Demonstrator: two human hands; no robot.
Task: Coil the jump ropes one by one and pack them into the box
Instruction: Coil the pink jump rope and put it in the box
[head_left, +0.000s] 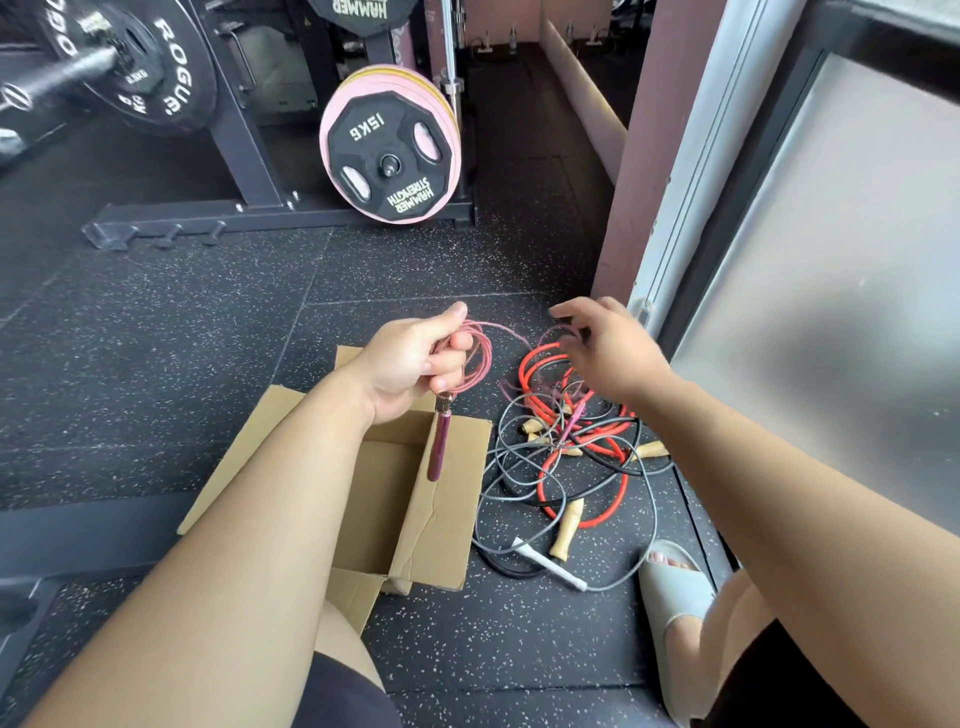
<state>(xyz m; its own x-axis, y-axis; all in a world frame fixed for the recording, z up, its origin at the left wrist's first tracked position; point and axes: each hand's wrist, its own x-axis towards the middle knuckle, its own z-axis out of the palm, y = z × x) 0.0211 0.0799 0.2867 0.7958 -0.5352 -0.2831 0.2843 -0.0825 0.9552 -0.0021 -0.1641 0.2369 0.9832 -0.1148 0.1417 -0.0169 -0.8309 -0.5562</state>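
Your left grip (410, 358) is curled round a few gathered loops of the thin pink jump rope (485, 353), thumb on top. One slim maroon handle (440, 447) hangs straight down from it, over the open brown cardboard box (447, 519). The rest of the pink cord trails right, down into the tangle of red and grey ropes with wooden handles (571, 441) on the black speckled rubber floor (156, 389), just beside the box.

Your right grip (613, 353) is out over that tangle, with the fingers loosely bent. It is blurred, so I cannot tell whether it has the pink cord pinched or is only near it.

The coil looks about half made. To do this step well, take the pink cord close to the left grip, not far down in the heap. Lift it clear of the red rope before each turn, or you may drag the whole tangle along. Lay each new loop the same size as those already held and trap it under your thumb. Don't lower anything into the box until the far handle comes free.
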